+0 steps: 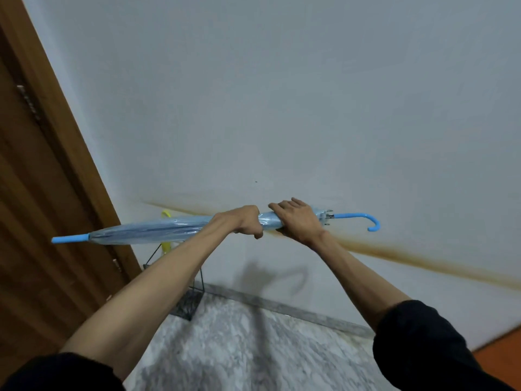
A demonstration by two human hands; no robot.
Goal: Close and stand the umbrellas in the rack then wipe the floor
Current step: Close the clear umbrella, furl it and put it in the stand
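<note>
I hold a closed light-blue see-through umbrella (158, 231) level in front of me, its blue tip at the left and its hooked blue handle at the right. My left hand (244, 221) is wrapped around the folded canopy near its middle. My right hand (298, 218) grips the canopy just to the right, close to the handle end. Below and behind the umbrella stands a black wire rack (189, 301) on the floor against the wall. A yellow umbrella handle (166, 246) sticks out of the rack, partly hidden by the blue umbrella.
A brown wooden door (42, 221) fills the left side, right beside the rack. The white wall (282, 94) carries a brown stain line. Grey marble floor (239, 348) lies below, with an orange-brown floor strip (496, 345) at the right.
</note>
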